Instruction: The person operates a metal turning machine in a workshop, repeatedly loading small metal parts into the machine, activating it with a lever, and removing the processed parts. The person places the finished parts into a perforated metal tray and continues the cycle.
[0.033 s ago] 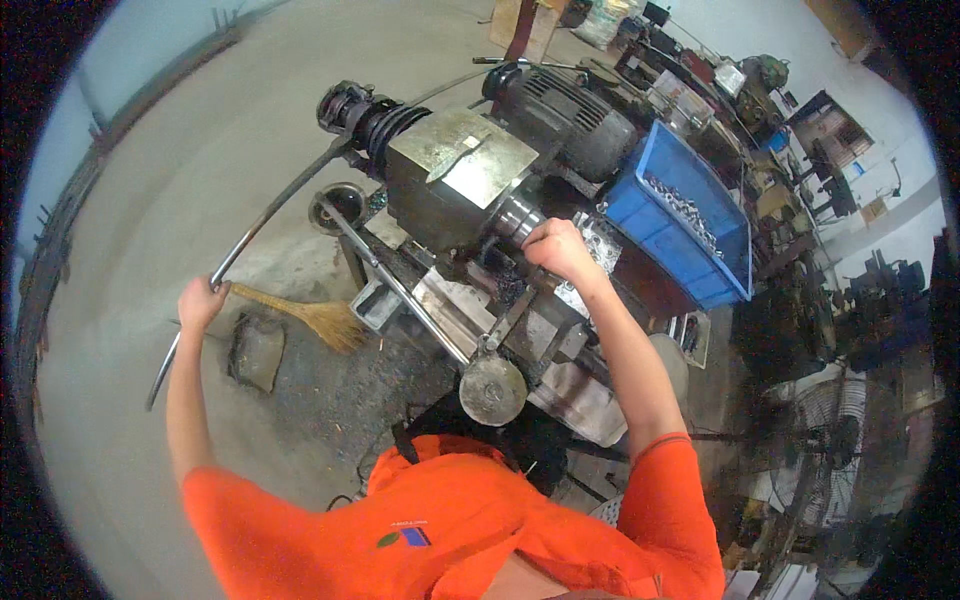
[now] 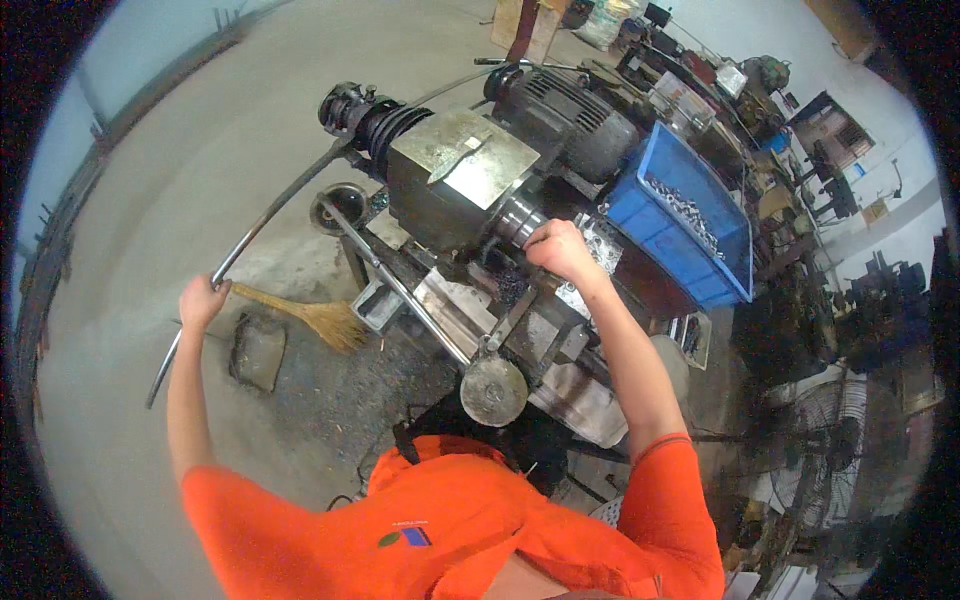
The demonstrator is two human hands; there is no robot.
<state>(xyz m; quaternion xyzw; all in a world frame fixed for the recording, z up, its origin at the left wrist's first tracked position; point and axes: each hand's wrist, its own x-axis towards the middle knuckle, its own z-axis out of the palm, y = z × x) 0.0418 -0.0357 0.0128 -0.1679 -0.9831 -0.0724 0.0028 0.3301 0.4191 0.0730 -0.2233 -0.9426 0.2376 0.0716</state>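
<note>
My left hand (image 2: 204,302) is closed round a long metal lever (image 2: 262,220), held out to the left of a small lathe. The lever runs up to the black ribbed end (image 2: 392,128) of the headstock (image 2: 440,190). At the opposite end of the headstock, my right hand (image 2: 560,250) is closed, its fingertips at the mouth of the shiny round spindle (image 2: 520,218). Whatever those fingers hold is hidden by the hand. Beneath and nearer me are a second metal bar (image 2: 400,290) and a round metal handwheel (image 2: 493,391).
A blue bin (image 2: 670,245) of small metal parts stands right of the lathe, beside a dark motor (image 2: 570,120). On the floor at left lie a straw broom (image 2: 325,322) and a dustpan (image 2: 258,352). A fan (image 2: 820,440) and cluttered benches fill the right side.
</note>
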